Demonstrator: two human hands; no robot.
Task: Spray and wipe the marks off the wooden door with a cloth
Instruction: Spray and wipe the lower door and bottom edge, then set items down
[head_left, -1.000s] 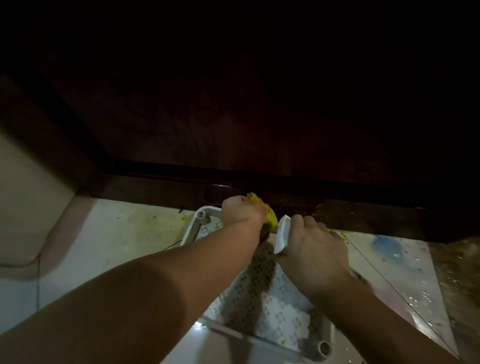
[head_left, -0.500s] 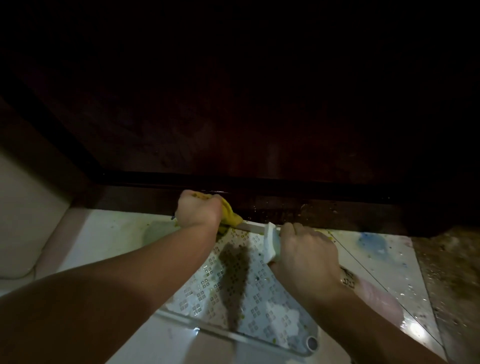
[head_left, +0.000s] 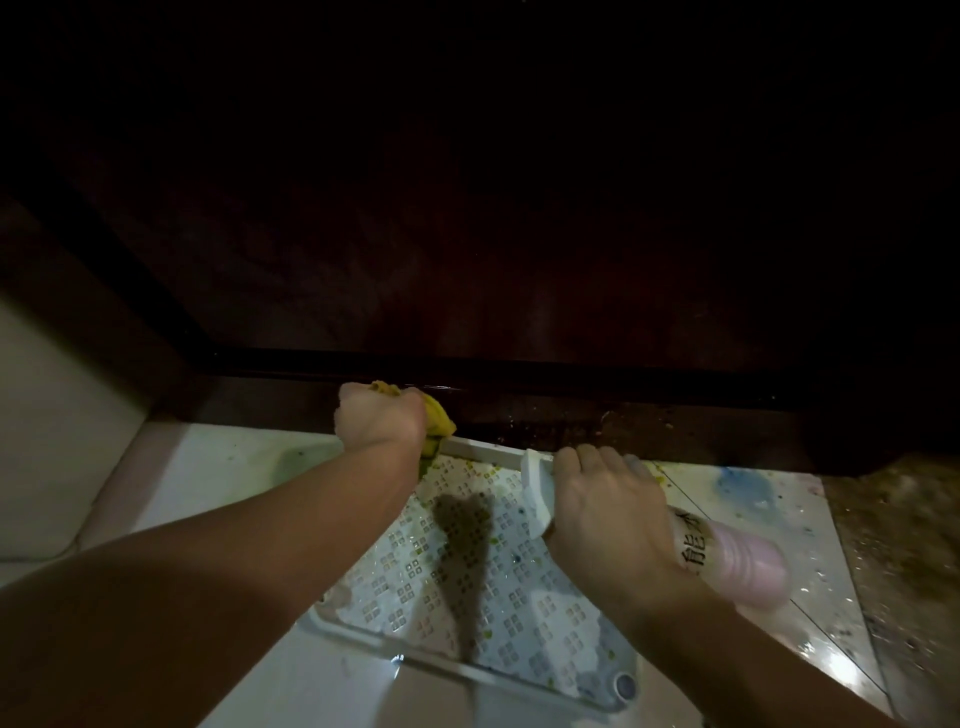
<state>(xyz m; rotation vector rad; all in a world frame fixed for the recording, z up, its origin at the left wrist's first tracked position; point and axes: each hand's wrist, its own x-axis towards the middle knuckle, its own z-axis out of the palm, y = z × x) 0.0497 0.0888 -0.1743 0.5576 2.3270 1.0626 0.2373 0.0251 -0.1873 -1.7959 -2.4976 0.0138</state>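
Observation:
The dark wooden door (head_left: 467, 249) fills the upper view, its speckled bottom rail (head_left: 597, 421) just above the floor. My left hand (head_left: 382, 415) grips a yellow cloth (head_left: 439, 418) and presses it against the bottom rail, left of centre. My right hand (head_left: 608, 506) holds a spray bottle with a white trigger head (head_left: 535, 488) and a pinkish body (head_left: 743, 561) lying back along my forearm. The nozzle points left, towards the cloth.
A white patterned tray (head_left: 519, 597) lies on the pale floor tiles (head_left: 234, 467) under both hands, touching the door's base. Blue and coloured stains (head_left: 743, 488) mark the tile at right. A speckled stone strip (head_left: 904, 545) runs along the far right. A pale wall (head_left: 47, 441) stands left.
My left hand with the cloth has slid left along the bottom rail, then held there. The right hand with the bottle stayed beside the tray; the view shifted slightly.

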